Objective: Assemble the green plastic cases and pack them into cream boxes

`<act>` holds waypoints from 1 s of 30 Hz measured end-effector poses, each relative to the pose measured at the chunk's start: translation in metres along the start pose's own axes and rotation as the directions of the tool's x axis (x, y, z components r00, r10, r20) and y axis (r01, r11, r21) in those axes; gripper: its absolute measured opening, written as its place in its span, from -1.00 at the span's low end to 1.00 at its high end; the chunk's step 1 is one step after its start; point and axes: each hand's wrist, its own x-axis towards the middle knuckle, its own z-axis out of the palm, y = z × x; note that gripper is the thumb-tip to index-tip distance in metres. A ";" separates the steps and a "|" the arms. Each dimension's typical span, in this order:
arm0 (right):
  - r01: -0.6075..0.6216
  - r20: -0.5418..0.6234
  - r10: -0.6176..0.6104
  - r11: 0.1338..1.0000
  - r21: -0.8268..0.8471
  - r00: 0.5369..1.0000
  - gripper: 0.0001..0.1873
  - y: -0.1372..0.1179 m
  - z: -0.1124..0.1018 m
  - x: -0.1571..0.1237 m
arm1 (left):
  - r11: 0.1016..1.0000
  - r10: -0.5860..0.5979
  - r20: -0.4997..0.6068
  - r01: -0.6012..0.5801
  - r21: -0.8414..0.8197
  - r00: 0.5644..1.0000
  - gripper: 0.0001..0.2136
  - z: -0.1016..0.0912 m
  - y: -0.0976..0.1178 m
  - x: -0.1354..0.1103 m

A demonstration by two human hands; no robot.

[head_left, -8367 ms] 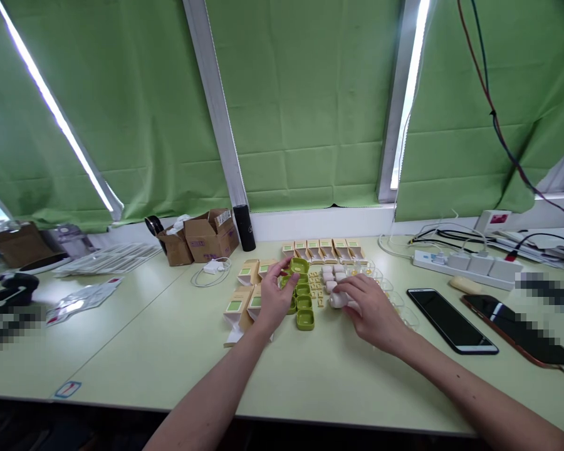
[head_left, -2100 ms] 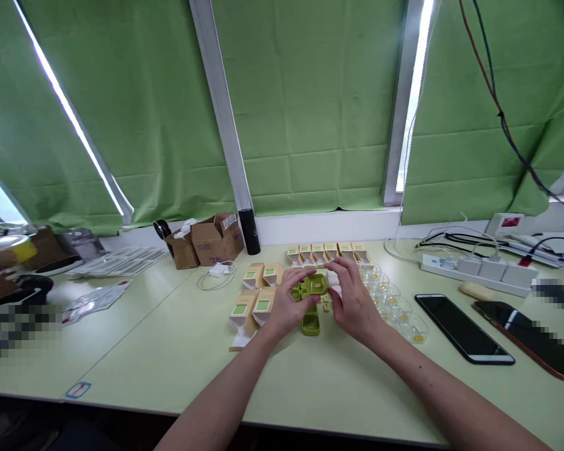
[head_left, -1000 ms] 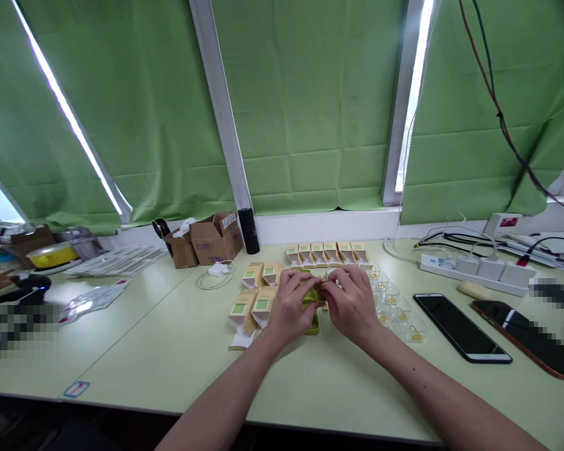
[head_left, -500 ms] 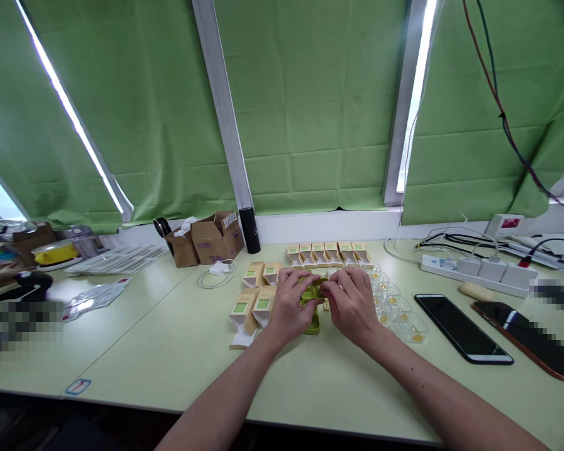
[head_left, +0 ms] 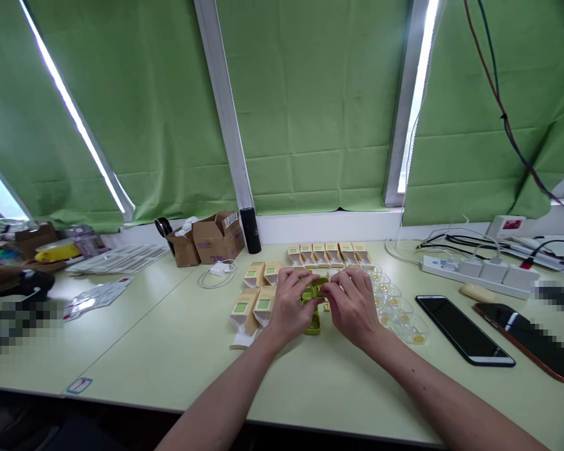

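My left hand (head_left: 291, 305) and my right hand (head_left: 353, 304) meet over the middle of the pale green table (head_left: 178, 357), both closed round a small green plastic case (head_left: 314, 290). Another green case (head_left: 313, 324) lies on the table just below my hands. Tan cartons with green labels (head_left: 256, 294) lie to the left of my left hand. A row of the same cartons (head_left: 329, 254) stands behind my hands. Small clear trays with yellow bits (head_left: 399, 310) run to the right of my right hand.
Two black phones (head_left: 465, 329) lie at the right, with a white power strip (head_left: 479, 269) and cables behind. Brown cardboard boxes (head_left: 211, 237) and a black cylinder (head_left: 250, 230) stand by the window. Plastic bags (head_left: 94, 294) lie at the left.
Over the last second my hands have stayed together on the green case, barely moving. Earlier my right hand took a white piece from the table and brought it to the case in my left hand.
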 end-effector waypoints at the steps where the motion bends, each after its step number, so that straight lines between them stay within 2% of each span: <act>1: 0.004 -0.005 -0.004 1.000 0.000 1.000 -0.84 0.000 0.000 0.000 | 1.000 -0.002 0.001 0.002 -0.001 1.000 -0.60 0.000 0.000 0.000; 16: -0.009 0.018 0.009 1.000 0.003 1.000 -0.84 -0.001 -0.001 0.000 | 1.000 -0.022 0.003 0.022 0.021 1.000 -0.62 0.001 -0.001 -0.001; 21: -0.005 -0.017 0.005 0.999 0.034 1.000 -0.86 -0.004 -0.003 0.001 | 0.998 -0.036 -0.003 0.036 0.044 0.999 -0.58 0.002 -0.006 -0.002; 26: -0.043 -0.063 0.046 0.998 0.055 0.997 -0.88 -0.001 -0.008 0.005 | 0.993 -0.082 -0.065 0.087 0.080 0.995 -0.58 0.002 -0.010 -0.002; 30: -0.109 0.003 0.109 0.993 0.054 0.994 -0.86 0.010 -0.006 0.005 | 0.979 -0.148 -0.152 0.167 0.120 0.977 -0.58 0.001 -0.011 0.000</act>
